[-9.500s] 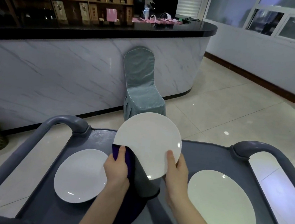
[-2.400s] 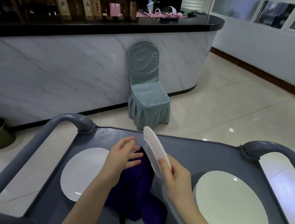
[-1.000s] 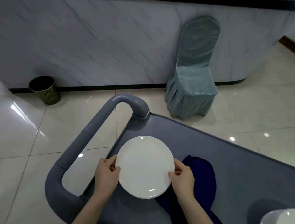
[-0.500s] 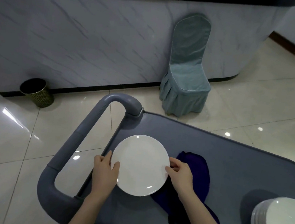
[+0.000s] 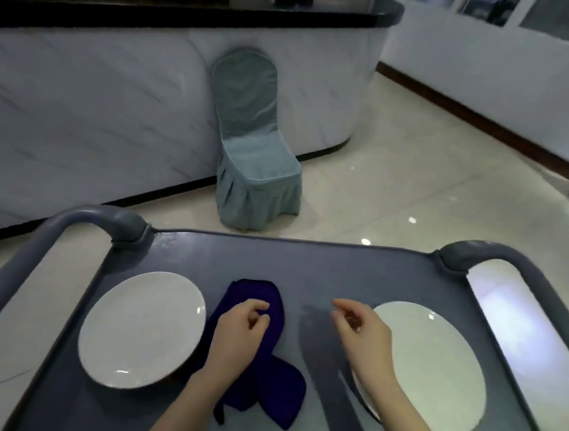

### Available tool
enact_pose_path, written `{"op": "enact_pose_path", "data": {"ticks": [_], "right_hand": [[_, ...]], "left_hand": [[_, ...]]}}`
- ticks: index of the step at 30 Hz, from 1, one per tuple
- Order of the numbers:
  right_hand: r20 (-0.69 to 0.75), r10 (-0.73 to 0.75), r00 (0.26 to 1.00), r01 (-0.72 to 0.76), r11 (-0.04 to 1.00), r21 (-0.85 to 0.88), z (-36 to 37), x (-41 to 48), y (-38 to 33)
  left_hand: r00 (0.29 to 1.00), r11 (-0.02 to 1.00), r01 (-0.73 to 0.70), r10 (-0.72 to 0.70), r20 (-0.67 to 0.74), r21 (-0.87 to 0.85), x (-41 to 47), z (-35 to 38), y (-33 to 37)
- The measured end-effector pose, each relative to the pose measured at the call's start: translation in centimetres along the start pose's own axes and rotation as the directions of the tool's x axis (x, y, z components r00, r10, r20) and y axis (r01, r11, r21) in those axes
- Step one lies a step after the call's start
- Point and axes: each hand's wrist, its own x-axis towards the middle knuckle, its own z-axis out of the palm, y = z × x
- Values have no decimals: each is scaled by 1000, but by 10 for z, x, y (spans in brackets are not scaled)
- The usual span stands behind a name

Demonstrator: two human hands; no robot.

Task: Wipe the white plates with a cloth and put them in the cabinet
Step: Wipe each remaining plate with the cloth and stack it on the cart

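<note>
White round glazed plate (image 5: 142, 328) lies flat at the left of the matte grey cart surface (image 5: 306, 268), close to its raised edge. A second white plate (image 5: 434, 372) lies at the right, and a crumpled purple cloth (image 5: 252, 291) sits between them. My left hand (image 5: 238, 335) curls over the cloth, though I cannot tell whether it grips. My right hand (image 5: 365, 336) hangs loose and empty above bare surface. Both hands have released the left plate.

Left hand (image 5: 238, 335) over purple cloth (image 5: 281, 393), right hand (image 5: 362, 335) by right plate (image 5: 434, 372), left plate (image 5: 142, 326), grey cart (image 5: 306, 262)
</note>
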Motion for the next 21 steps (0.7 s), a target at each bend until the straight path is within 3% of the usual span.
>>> {"op": "enact_pose_path", "data": {"ticks": [4, 11, 17, 21], "right_hand": [[-67, 0, 998, -11, 987, -162, -67, -1, 42], [-119, 154, 981, -187, 913, -363, -138, -6, 112], [-67, 303, 951, -309, 910, -277, -163, -11, 135], [-1, 328, 945, -323, 931, -172, -166, -11, 136]], "left_hand": [[990, 995, -92, 95, 100, -38, 2, 56, 39], [956, 981, -126, 81, 282, 146, 3, 132, 85], [975, 987, -75, 42, 218, 144, -3, 154, 78], [989, 999, 35, -40, 144, 39, -10, 156, 73]]}}
